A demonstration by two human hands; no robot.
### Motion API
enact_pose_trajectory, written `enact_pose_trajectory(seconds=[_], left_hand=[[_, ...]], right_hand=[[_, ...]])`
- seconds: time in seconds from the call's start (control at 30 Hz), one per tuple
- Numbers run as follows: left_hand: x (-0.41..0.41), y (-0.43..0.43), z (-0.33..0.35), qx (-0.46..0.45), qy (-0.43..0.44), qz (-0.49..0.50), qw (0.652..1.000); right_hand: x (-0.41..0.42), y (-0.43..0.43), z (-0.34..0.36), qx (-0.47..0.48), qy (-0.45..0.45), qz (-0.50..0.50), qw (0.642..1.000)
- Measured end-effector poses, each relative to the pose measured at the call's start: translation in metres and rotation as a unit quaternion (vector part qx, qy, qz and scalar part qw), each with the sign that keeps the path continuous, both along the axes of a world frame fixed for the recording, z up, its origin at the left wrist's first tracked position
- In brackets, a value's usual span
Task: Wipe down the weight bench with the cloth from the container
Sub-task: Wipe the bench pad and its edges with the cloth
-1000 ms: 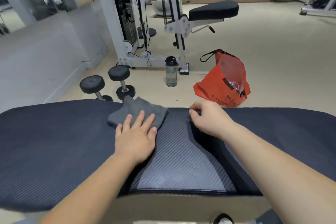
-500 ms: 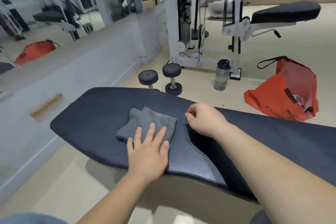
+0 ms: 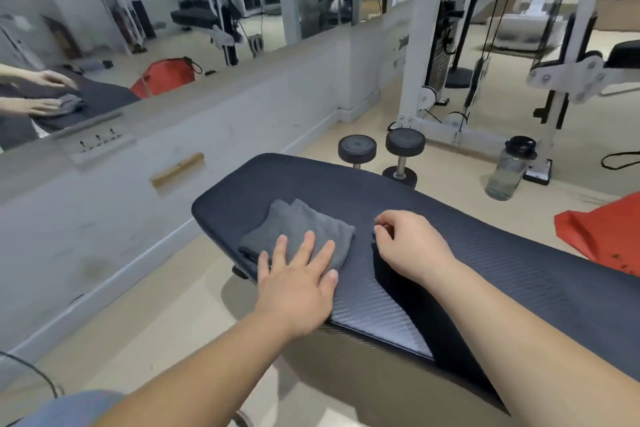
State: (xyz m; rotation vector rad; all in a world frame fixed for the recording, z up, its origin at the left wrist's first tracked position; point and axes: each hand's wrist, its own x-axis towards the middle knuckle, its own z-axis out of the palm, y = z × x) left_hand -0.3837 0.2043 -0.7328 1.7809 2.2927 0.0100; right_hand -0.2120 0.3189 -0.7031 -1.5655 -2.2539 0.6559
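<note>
A dark padded weight bench runs from centre left to the right edge. A folded grey cloth lies near the bench's left end. My left hand lies flat with spread fingers on the near part of the cloth, pressing it to the pad. My right hand rests curled on the bench just right of the cloth, at the seam between two pads, holding nothing. An orange bag, the container, sits on the floor beyond the bench at the right.
Two black dumbbells and a clear water bottle stand on the floor behind the bench. A white cable machine rises beyond them. A low wall with a mirror runs along the left.
My left hand has slid the cloth leftwards along the pad to the bench's left end. My view has swung left. My right hand stays at the seam.
</note>
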Motion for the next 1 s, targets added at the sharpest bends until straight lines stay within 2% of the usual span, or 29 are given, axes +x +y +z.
enact_pose_trajectory(seconds=[0.1, 0.17, 0.2, 0.27, 0.33, 0.4, 0.5, 0.57, 0.67, 0.77, 0.83, 0.9, 1.0], left_hand=[[-0.029, -0.011, 0.01, -0.011, -0.008, -0.205, 0.979], [-0.078, -0.001, 0.015, -0.028, -0.006, -0.264, 0.964], [-0.101, 0.007, 0.016, -0.028, 0.001, -0.235, 0.971], [-0.135, 0.023, 0.014, -0.026, 0.011, -0.103, 0.994], [-0.145, 0.034, 0.006, -0.028, 0.016, 0.001, 0.999], [-0.142, 0.037, 0.001, -0.037, 0.014, -0.006, 0.999], [-0.167, 0.029, 0.002, -0.028, -0.006, -0.129, 0.991], [-0.206, 0.037, 0.004, -0.016, -0.026, -0.168, 0.985], [-0.238, 0.068, -0.004, 0.008, -0.016, -0.066, 0.998], [-0.224, 0.111, -0.008, 0.001, -0.02, 0.059, 0.998], [-0.202, 0.134, -0.003, -0.014, -0.047, 0.096, 0.994], [-0.168, 0.141, 0.001, -0.021, -0.058, 0.06, 0.996], [-0.109, 0.119, -0.004, -0.022, -0.041, -0.123, 0.991]], right_hand=[[-0.034, -0.007, -0.004, 0.034, 0.017, 0.025, 0.999], [-0.056, -0.011, -0.003, 0.045, 0.014, 0.05, 0.998], [-0.065, -0.013, -0.003, 0.048, 0.013, 0.057, 0.997], [-0.08, -0.01, -0.001, 0.057, 0.02, 0.063, 0.996], [-0.093, -0.003, 0.0, 0.059, 0.024, 0.068, 0.996], [-0.108, 0.009, -0.001, 0.059, 0.01, 0.082, 0.995], [-0.131, 0.027, -0.002, 0.05, -0.028, 0.111, 0.992], [-0.143, 0.038, -0.005, 0.048, -0.051, 0.126, 0.99], [-0.153, 0.052, -0.008, 0.066, -0.092, 0.143, 0.983], [-0.151, 0.069, -0.006, 0.073, -0.121, 0.141, 0.98], [-0.141, 0.082, -0.004, 0.072, -0.137, 0.127, 0.98], [-0.123, 0.097, -0.004, 0.071, -0.142, 0.097, 0.983], [-0.088, 0.111, -0.003, 0.067, -0.151, 0.04, 0.985]])
